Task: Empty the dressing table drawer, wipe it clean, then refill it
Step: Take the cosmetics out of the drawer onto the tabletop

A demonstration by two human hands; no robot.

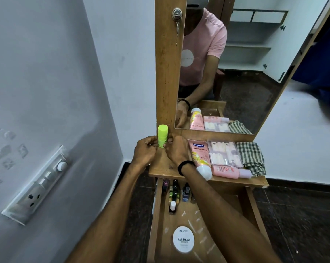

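The left hand (144, 149) and the right hand (176, 150) both grip a lime-green cylindrical plastic bottle (162, 135), which stands upright at the back left corner of the wooden table (160, 168). Below, the open wooden drawer (156, 215) holds small nail polish bottles (175, 190) and a round white tub (183, 239).

**One head cam, aimed down at the dressing table (160, 165)**

You've only got one view: wide-angle, worn on your head, tilted forward and down. It's close in (straight lines bow at the edges): your left hand (144, 153) and right hand (176, 151) on the green bottle (162, 133) land near mid-frame, the open drawer (188, 221) sits low, the mirror (245, 92) faces you.
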